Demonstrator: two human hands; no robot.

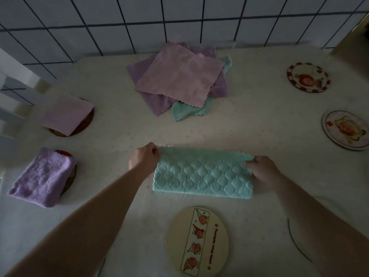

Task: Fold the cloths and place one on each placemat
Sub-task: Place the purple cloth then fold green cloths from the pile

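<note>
A person's left hand (144, 156) and right hand (261, 166) each pinch an upper corner of a teal quilted cloth (202, 173), already doubled into a long band, at the middle of the worktop (259, 108) towards its near edge. The cloth looks light, soft and limp (it sags between the pinched corners), so it is best taken by its corners or folded edge and smoothed flat. Near the left edge, a folded pink cloth (66, 114) and a folded lilac cloth (43, 179) each cover a round placemat. A loose pile of cloths (179, 80) waits by the far edge. The cream placemat (196, 240) at the near edge and two placemats (307, 77) (345, 129) by the right edge lie bare.
</note>
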